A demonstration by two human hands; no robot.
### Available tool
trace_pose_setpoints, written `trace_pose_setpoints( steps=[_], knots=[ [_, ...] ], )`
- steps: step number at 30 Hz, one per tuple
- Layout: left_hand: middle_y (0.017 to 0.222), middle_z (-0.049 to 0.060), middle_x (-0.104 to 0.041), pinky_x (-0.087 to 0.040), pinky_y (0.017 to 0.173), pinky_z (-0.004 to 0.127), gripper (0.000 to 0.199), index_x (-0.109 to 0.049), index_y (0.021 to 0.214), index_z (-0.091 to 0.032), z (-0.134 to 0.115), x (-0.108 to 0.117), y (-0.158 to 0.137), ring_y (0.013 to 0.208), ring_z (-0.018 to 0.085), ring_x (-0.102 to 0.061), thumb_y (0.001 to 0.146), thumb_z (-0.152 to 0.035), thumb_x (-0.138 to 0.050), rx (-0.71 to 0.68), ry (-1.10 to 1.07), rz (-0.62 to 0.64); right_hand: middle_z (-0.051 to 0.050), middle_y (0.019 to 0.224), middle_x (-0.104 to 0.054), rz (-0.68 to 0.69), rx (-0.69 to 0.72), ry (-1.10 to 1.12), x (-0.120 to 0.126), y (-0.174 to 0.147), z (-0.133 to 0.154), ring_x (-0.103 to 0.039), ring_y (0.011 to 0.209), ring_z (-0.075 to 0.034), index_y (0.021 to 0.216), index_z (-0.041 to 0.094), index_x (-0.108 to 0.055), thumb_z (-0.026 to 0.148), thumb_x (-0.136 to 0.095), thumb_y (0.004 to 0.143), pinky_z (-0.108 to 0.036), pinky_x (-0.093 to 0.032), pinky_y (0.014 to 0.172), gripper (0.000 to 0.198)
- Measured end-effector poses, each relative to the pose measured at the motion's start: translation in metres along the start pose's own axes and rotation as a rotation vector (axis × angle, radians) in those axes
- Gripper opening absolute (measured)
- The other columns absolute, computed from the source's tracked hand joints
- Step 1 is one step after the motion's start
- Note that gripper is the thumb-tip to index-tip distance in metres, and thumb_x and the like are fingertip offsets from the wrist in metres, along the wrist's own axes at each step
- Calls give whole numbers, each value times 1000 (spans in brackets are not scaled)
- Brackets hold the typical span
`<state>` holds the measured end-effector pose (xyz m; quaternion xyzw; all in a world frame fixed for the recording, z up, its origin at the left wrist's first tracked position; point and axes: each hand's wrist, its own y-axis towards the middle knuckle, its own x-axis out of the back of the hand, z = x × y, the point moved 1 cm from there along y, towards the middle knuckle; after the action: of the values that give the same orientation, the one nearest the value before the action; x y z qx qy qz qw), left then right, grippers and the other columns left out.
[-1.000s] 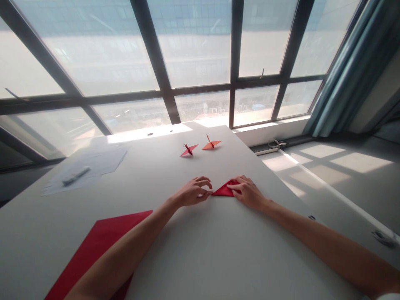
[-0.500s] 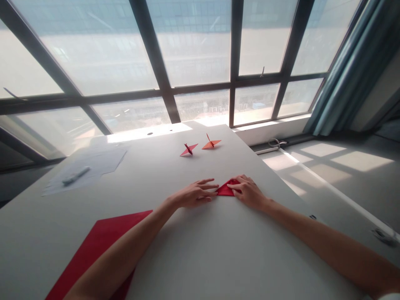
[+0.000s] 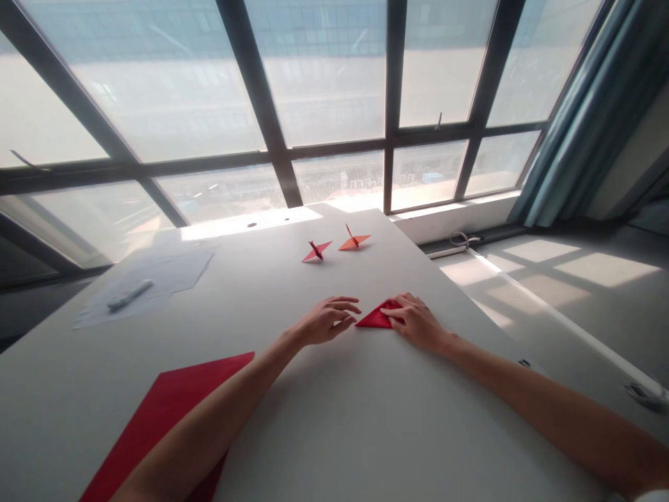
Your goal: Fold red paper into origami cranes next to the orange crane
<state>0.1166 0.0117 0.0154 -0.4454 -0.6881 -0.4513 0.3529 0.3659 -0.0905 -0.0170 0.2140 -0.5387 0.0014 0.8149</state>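
Note:
A small piece of folded red paper [image 3: 373, 318] lies on the white table, its pointed corner facing left. My right hand [image 3: 414, 321] holds its right part, thumb and fingers bent over the paper and covering that end. Just left of the pointed corner, my left hand [image 3: 329, 321] hovers low over the table with its fingers apart and nothing in them. Farther back stand two folded paper cranes, a red crane [image 3: 316, 252] and an orange crane [image 3: 355, 240].
A large red sheet [image 3: 172, 404] lies at the left front, partly under my left forearm. White papers [image 3: 182, 268] with a pale marker-like object [image 3: 129, 295] on them lie at the far left. Windows and a blue curtain [image 3: 575, 125] border the table [image 3: 366, 418].
My left hand has drawn slightly left, away from the folded paper's tip, so more of its pointed corner shows. The right hand stays on the paper.

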Motion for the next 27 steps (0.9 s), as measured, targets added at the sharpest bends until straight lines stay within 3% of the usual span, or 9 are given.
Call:
trace_pose_setpoints(
  steps=[2,4,6,12,18,23,27],
  knots=[
    [146,9,-50,-31,117,43,45,-46,145,-25,-9,-6,4,143,23,-36,101,-35,-42,-14,40,72,-5,122,-65,-5,1,2,0,0,1,-50,116,-25,114,31,-72,26,-53,94,-41,-39,99,28],
    [155,7,-35,-23,120,44,56,-28,154,-27,-18,-12,7,147,23,-27,101,-41,-42,-50,56,164,-5,121,-65,-12,1,8,0,-1,1,-51,115,-25,114,31,-72,27,-54,94,-41,-39,100,27],
    [157,5,-31,-18,122,44,59,-21,155,-30,-22,-17,9,148,22,-22,101,-45,-40,-57,58,232,-4,120,-65,-18,4,16,0,-1,1,-51,115,-24,113,31,-72,26,-54,93,-40,-39,100,27],
    [158,4,-30,-16,121,45,59,-20,155,-32,-19,-18,7,148,22,-21,101,-44,-40,-39,46,252,-5,123,-66,-73,-38,97,-6,-1,-10,-54,116,-24,116,30,-71,25,-54,93,-40,-42,101,29],
    [158,5,-30,-18,121,45,61,-19,155,-31,-21,-17,7,148,23,-23,100,-46,-41,-33,46,247,-9,120,-66,-225,-117,128,-2,-3,-18,-56,115,-25,116,22,-70,17,-48,91,-41,-44,101,33],
    [158,6,-30,-18,121,45,62,-20,155,-31,-21,-17,7,148,23,-23,100,-44,-43,-51,40,233,-8,136,-59,-132,-27,37,2,-6,-1,-47,129,-25,128,25,-63,20,-43,95,-44,-38,107,39],
    [158,5,-29,-18,121,45,62,-20,155,-32,-20,-18,7,148,23,-22,99,-43,-45,-48,43,240,-11,150,-45,-35,-81,-39,-7,-4,-2,-37,139,-27,142,25,-50,29,-48,95,-49,-30,112,47]
  ],
)
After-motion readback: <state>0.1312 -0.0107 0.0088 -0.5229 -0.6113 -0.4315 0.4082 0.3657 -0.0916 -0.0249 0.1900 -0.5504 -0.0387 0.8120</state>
